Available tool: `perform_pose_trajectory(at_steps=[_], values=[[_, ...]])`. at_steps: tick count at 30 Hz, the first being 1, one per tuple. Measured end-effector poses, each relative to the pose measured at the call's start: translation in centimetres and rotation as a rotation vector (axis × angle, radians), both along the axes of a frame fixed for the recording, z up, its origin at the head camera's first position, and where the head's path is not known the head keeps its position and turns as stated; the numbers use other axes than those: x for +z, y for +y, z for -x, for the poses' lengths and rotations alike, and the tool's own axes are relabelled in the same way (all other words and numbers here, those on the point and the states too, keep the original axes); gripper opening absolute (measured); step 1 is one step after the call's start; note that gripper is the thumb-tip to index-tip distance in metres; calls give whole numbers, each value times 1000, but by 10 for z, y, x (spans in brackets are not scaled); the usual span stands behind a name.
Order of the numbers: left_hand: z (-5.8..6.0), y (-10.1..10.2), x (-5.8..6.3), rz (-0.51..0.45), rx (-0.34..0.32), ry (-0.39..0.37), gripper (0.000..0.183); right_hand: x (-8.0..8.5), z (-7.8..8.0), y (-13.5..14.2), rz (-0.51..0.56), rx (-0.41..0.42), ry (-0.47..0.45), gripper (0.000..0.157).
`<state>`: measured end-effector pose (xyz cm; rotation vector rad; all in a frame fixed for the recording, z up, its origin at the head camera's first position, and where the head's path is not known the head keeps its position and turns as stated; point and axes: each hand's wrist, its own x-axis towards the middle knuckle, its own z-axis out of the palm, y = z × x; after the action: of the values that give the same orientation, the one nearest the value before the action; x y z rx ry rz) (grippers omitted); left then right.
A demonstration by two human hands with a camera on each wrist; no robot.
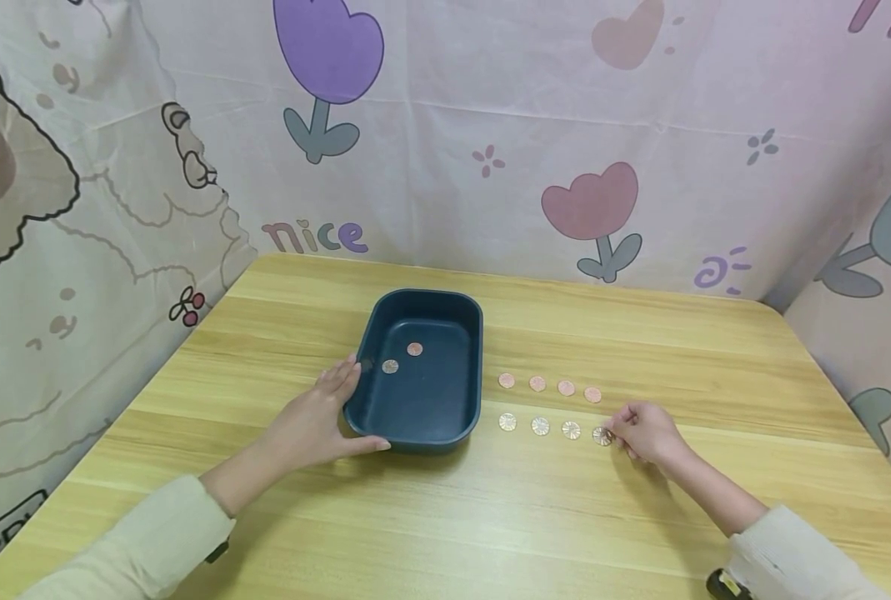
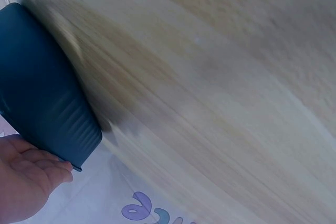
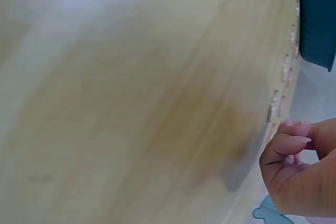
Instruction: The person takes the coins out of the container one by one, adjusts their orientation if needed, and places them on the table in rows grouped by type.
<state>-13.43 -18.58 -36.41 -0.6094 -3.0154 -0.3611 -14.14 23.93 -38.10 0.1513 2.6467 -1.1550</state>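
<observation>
My left hand rests at the left side of a dark blue rectangular bin, fingers along the side rim and thumb stretched along the near edge. In the left wrist view its fingertips meet the rim. Inside the bin lie a copper-coloured coin and a silvery one. My right hand pinches the edge of a silvery coin, at the right end of a row of silvery coins. Behind this runs a row of copper-coloured coins. The right wrist view shows thumb and forefinger tips together beside the coins.
Everything stands on a wood-grain table. A printed cloth with flowers hangs behind it and along both sides. The bin's right wall stands just left of the two coin rows.
</observation>
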Motion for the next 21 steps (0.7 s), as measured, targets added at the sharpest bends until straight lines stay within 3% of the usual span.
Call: perform_pose_trajectory(at_steps=[6,9,16,21], values=[[-1,0,1,0,1,-1,109,11,7,-11,-52,47,201,16],[-1,0,1,-2,0,-3,109,17,11,-22,-10,48,263,15],[0,0,0,1,-4,-2,109,30,21,-53,192,74,296,13],[0,0,0,0,-2,2,109,36,29,-76,267,104,323,12]])
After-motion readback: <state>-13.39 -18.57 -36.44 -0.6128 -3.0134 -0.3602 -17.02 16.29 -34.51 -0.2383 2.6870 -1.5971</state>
